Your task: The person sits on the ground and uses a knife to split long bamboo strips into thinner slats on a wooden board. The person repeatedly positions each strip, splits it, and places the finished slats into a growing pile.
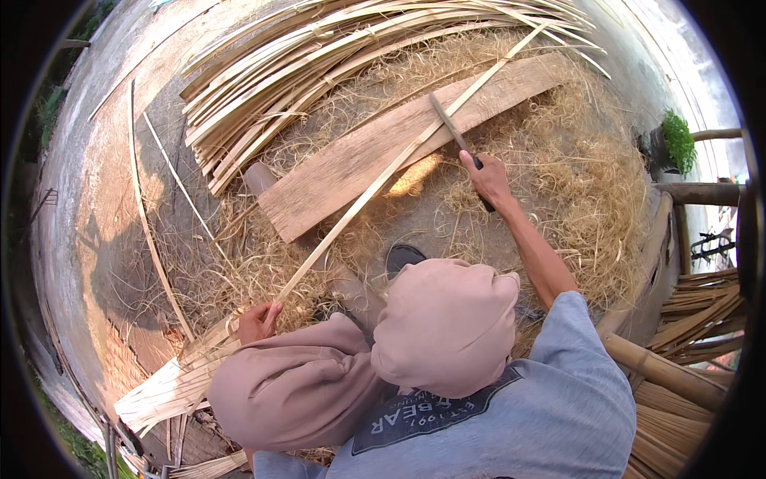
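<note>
Two hands: the right hand (488, 180) is ahead and to the right, the left hand (258, 322) low and to the left, well apart.
Right grip: closed around the dark handle of a knife (455, 133), its blade pointing forward and leftward.
Left grip: fingers curled closed on the near end of a pale strip (396, 163); pink cloth (295, 383) hides part of this hand.
Strip: runs forward and rightward from the left hand, passing just left of the right hand.
Blade and strip: the blade crosses over the strip; whether they touch cannot be told.
Board: a wide wooden board (327, 182) lies slantwise beneath the strip, ahead of both hands.
Stack by the left hand: flat pale strips (171, 391), just to its left and nearer the body.
Shavings: thin curled shavings (594, 184) lie thickly right of the board, with more on its left.
Bundle: many long strips (263, 96) lie beyond the board; the held strip's far end reaches the bundle's right part.
</note>
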The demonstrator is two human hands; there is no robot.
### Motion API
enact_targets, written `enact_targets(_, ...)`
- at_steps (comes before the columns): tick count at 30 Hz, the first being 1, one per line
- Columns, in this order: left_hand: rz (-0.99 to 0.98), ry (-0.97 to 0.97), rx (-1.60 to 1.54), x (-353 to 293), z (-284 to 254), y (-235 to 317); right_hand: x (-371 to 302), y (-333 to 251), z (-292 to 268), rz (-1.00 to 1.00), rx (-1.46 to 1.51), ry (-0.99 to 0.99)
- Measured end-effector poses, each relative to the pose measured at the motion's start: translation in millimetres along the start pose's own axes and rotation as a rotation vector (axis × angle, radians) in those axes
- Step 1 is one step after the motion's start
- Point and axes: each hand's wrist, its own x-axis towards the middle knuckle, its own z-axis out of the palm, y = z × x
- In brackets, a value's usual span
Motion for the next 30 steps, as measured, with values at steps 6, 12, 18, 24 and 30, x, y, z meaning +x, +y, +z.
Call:
enact_targets(6,0.337,0.35,0.389,-18,39,59,-140,-69,54,-0.661,-0.167,-0.336)
enact_targets(12,0.263,0.279,0.229,-26,52,75,-69,-56,27,-0.022,-0.084,-0.175)
enact_targets(18,0.261,0.128,0.097,-18,27,22,-40,-21,11,-0.124,-0.094,-0.079)
enact_targets(24,0.282,0.101,0.068,-11,15,-5,-82,-33,49,-0.597,-0.185,-0.185)
enact_targets(30,-0.062,-0.19,-0.128,-33,-41,-13,17,-19,-6,-0.116,-0.166,0.021)
